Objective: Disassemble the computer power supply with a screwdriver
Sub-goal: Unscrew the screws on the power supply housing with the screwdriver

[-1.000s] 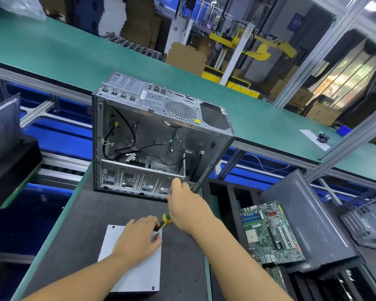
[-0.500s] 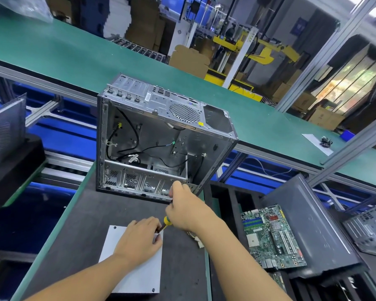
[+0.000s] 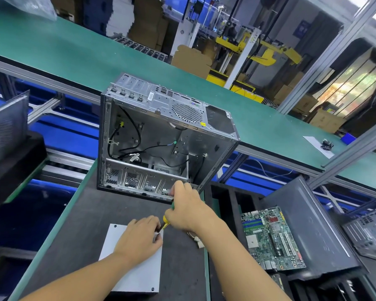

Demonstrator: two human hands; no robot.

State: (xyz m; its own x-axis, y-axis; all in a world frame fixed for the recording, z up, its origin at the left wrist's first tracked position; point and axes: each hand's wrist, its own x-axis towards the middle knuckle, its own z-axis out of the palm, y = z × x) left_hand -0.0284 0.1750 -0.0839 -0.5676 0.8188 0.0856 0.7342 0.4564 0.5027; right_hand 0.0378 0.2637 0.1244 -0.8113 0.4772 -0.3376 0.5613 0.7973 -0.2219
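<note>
The right hand (image 3: 187, 210) grips the yellow-handled screwdriver (image 3: 165, 220), its tip at the grey power supply (image 3: 137, 275), where the left hand (image 3: 139, 238) rests, fingers bent beside the tip, their hold unclear.

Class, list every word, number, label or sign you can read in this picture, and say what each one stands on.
Nothing here can be read with certainty.
White sticker on the computer case: print too small.
Yellow label on the case's top edge: too small.
Blue sign on the far wall: white marks, blurred.
Motherboard: printing too small.
</note>
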